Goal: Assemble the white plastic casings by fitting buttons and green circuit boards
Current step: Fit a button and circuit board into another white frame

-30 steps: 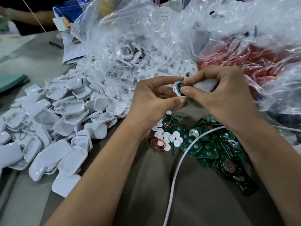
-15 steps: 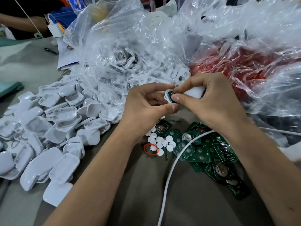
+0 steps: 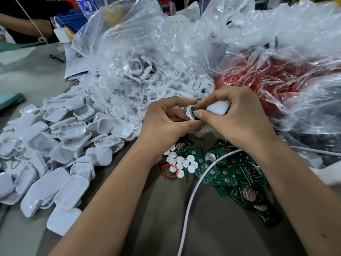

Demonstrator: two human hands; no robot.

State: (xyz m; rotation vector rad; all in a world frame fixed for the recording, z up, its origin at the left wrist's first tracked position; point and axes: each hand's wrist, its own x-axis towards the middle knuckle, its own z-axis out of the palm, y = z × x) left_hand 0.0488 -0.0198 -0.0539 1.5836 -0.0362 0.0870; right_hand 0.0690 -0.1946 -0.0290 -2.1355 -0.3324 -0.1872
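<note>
My left hand and my right hand meet above the table, both gripping one white plastic casing with a green circuit board seated in its open end. My right thumb and forefinger pinch the board's edge. My left thumb presses from below. Under my hands lie several loose white round buttons and a heap of green circuit boards. A big pile of white casing halves covers the table at the left.
A clear plastic bag holding white frames spills behind my hands. Beside it, a bag with red parts sits at the right. A white cable crosses the boards. A red rubber band lies by the buttons. Another person's arm is far left.
Both hands stay on the same casing and board. The whole scene has shifted down and slightly left in view as my head tipped up; the grip looks the same.
</note>
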